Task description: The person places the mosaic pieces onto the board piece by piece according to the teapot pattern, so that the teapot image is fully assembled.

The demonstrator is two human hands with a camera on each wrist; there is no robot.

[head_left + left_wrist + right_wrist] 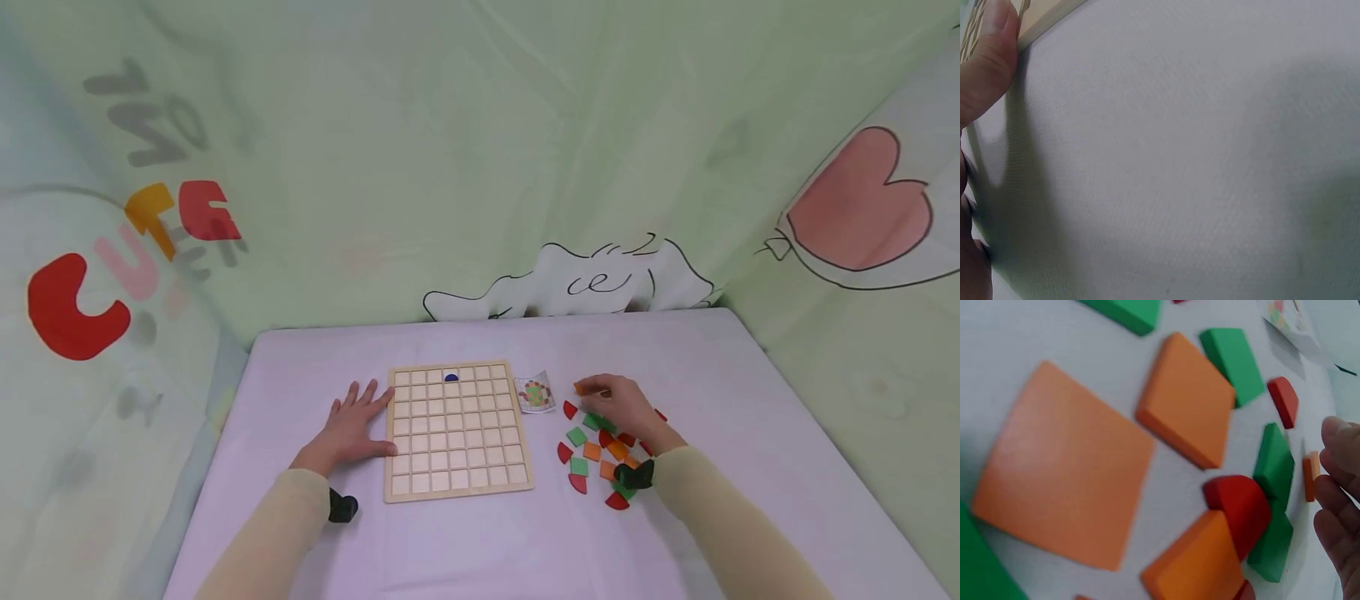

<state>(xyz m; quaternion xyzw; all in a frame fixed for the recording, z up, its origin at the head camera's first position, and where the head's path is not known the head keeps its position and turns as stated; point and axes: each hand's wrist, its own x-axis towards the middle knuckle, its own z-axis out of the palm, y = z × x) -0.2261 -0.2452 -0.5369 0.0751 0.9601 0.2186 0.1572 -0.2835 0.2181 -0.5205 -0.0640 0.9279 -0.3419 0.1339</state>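
My left hand [352, 432] lies with spread fingers on the left edge of a wooden grid board [462, 497]; its thumb [994, 59] touches the frame in the left wrist view. A blue piece [451, 378] sits in the board's top row. At the right, my right hand [624, 404] is over the far side of a scatter of coloured pieces. An orange piece [1308, 480] is right at its bent fingertips, partly hidden, and the thumb stands apart from it. Closer to the wrist lie orange squares [1191, 400], green pieces [1235, 365] and a red quarter-round piece [1241, 506].
A small printed pattern card [535, 392] with a curled edge lies between the board and the pieces. Under everything is a pale lilac tablecloth [465, 550]. A light green curtain [375, 167] with drawings hangs behind the table and at both sides.
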